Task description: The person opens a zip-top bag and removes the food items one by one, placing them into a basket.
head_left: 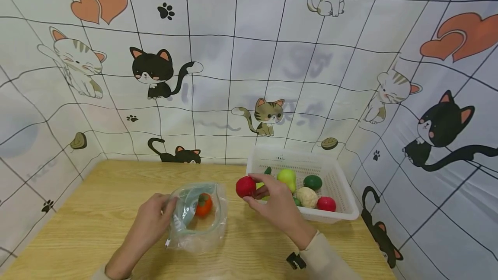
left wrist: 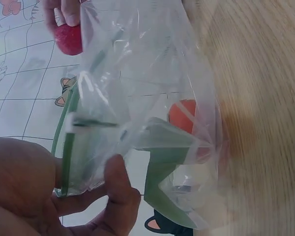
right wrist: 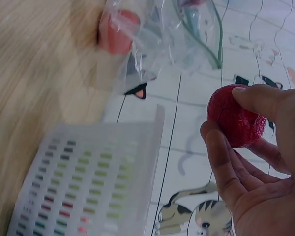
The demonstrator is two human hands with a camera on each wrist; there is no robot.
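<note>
My left hand (head_left: 150,218) pinches the rim of a clear zip bag (head_left: 218,228) with a green-edged mouth. Inside the bag, low down, sits an orange-red fruit (head_left: 204,205) with a green leafy top; the left wrist view shows it through the plastic. To the right of the bag, my right hand (head_left: 278,206) holds a round red fruit (head_left: 246,187) with rough skin between thumb and fingers. That fruit is in the air, between the bag and a white basket (head_left: 350,211), apart from both.
The basket holds a green pear (head_left: 287,179), a dark green oval fruit (head_left: 313,182), a whitish bumpy ball (head_left: 307,197), another red fruit (head_left: 326,204) and other green pieces. A wooden table (head_left: 78,211) carries everything. Cat-print cloth (head_left: 218,64) hangs behind and at both sides.
</note>
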